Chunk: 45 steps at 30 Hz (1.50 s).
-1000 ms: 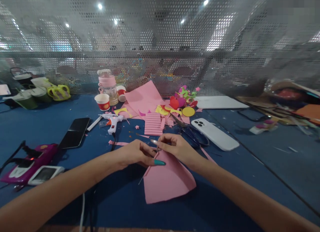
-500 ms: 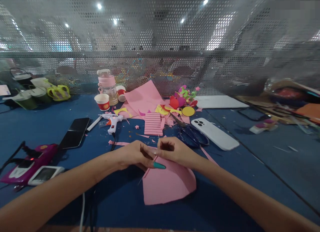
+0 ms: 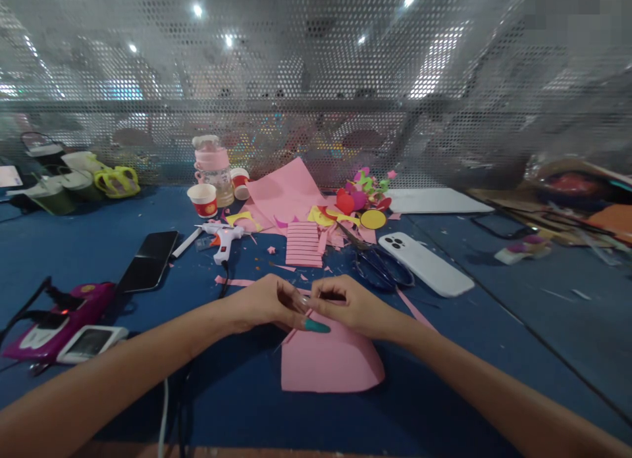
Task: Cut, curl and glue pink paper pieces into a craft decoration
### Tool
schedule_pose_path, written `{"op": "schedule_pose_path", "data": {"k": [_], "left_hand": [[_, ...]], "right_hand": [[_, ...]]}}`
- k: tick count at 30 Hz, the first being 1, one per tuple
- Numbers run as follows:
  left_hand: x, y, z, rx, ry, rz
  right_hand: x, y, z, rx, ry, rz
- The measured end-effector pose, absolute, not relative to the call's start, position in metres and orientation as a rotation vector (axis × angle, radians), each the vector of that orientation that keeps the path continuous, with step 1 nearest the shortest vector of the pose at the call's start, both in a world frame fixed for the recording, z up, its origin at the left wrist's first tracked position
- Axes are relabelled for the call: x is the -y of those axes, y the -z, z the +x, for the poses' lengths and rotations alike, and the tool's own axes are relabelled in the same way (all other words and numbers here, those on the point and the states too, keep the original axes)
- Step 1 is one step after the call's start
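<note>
A pink sheet is pinched at one edge by the fingers of the left hand and right hand, nearer than the striped pink piece; that edge appears partly rolled, the broad remainder left unrolled.

The desk is viewed forward and downward from the head; left hand and right hand are framed close by; a perforated screen is faced beyond.

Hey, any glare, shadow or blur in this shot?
Head view: bright light spots on the perforated screen, with shapes beyond it blurred; also in the head view, the blue table looks darker around the pink sheet than farther back.
</note>
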<state>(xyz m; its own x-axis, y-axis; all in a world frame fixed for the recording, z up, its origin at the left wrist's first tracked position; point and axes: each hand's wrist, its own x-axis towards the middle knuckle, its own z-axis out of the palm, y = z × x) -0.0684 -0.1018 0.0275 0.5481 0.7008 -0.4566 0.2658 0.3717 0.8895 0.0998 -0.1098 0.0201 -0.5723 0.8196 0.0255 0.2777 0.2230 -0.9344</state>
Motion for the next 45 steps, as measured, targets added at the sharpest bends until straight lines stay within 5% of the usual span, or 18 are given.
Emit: {"op": "schedule_pose_path", "data": {"k": [15, 45], "left_hand": [[0.094, -0.027, -0.073, -1.091, -0.465, 1.803], [0.059, -0.04, -0.102, -1.311, -0.455, 2.083]], "right_hand": [[0.102, -0.012, 0.106, 1.959, -0.973, -1.044], [0.059, -0.002, 0.073, 1.902, -0.913, -0.976]]}}
